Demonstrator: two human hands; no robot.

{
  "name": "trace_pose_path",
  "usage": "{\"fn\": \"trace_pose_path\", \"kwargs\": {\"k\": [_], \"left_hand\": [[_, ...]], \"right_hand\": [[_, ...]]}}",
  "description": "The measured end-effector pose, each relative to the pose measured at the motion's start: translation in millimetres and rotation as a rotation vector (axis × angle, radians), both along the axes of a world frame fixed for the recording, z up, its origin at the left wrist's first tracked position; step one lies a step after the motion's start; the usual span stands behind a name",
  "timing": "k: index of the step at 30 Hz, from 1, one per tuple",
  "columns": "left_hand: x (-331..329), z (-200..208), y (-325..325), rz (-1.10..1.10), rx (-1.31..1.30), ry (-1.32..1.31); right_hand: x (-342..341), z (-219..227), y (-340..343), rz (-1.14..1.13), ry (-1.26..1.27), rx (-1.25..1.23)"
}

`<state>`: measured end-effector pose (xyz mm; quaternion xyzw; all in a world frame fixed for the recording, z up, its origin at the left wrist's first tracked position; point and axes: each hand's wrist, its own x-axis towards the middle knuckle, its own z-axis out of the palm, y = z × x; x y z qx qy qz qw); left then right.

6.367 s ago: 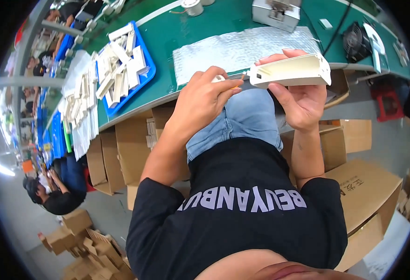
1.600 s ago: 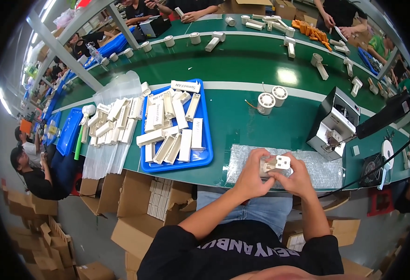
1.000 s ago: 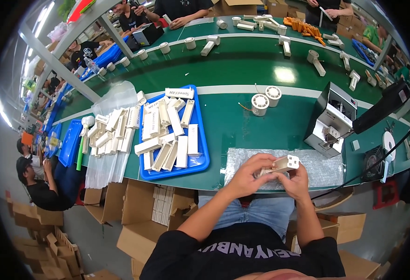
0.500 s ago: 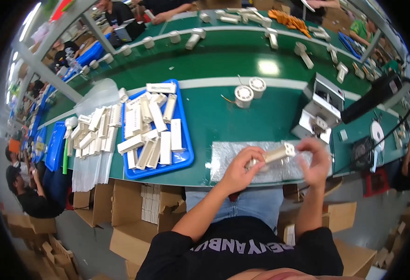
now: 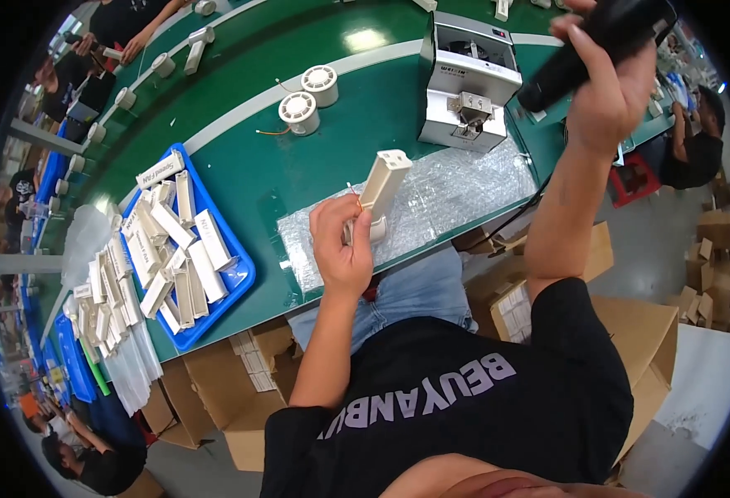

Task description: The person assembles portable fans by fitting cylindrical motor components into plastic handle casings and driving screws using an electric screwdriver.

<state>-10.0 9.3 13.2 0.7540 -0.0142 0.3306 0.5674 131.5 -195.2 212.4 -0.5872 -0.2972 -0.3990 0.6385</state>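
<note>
Right grip (image 5: 618,91) has gone up and away from the white part since half a second ago, when it was loose and just beside it; now it's wrapped around a black handheld tool (image 5: 576,66), a bit blurry though. Left grip (image 5: 344,249) hasn't let go: it's got hold of the white handle piece (image 5: 390,178) near the bottom end, so the long open channel sticks up past the fingers at a tilt, end with the holes on top. A rounded white part (image 5: 375,228) sits low by that grip, partly hidden by the hand, and a thin orange wire (image 5: 354,194) pokes out near the fingertips.

Below the left grip you've got a bubble wrap sheet (image 5: 456,195) on the green worktop (image 5: 249,178). Beyond that grip and a bit to its left, two round white fan units (image 5: 300,114) sit side by side, orange lead coming off the nearer one. Between the two grips, further back, is a silver and black boxy machine (image 5: 464,83). Off to the left grip's left there's a blue tray (image 5: 234,292) heaped with white channel pieces (image 5: 207,270), then more of those on clear plastic sheeting (image 5: 136,378) past it.
</note>
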Motion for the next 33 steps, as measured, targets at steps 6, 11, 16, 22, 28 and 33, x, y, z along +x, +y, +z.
{"fn": "trace_pose_path", "kwargs": {"k": [6,11,16,22,28,33], "left_hand": [[-3.7,8.2,-6.3,-0.027,0.052,0.055],[0.2,5.2,-11.1,0.029,-0.085,0.071],[6.1,-4.4,-10.2,0.071,-0.112,-0.051],[16.2,-10.7,-15.0,0.068,0.052,-0.097],[10.8,-18.9,-9.5,0.079,-0.005,-0.131],[10.1,-18.1,-14.0,0.054,0.01,-0.121]], "right_hand": [[-6.3,22.1,12.1,-0.271,0.061,0.107],[43.0,25.9,20.2,-0.099,-0.164,-0.029],[50.1,14.0,30.0,-0.032,0.081,0.025],[5.9,8.2,-18.8,1.005,0.255,0.12],[-1.6,-3.8,18.2,0.808,0.143,0.097],[2.5,-19.4,40.8,0.648,0.106,0.092]]}}
